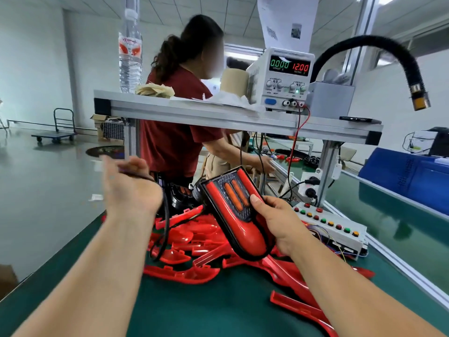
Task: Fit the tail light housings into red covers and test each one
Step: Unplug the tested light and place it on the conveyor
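Green counter (pixel 194 310) matting lies under both hands, where the right hand (pixel 279 222) grips an assembled tail light (pixel 240 215), thumb on its face, the left hand (pixel 131 186) holds a black cable (pixel 166 222), loose red covers (pixel 184 239) are piled just below them, and a button box (pixel 335 229) sits right of the right hand.

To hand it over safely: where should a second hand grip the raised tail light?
Grip the tail light across its wide upper end, coming from the left: the right hand wraps the narrow lower end, so only the top is free.
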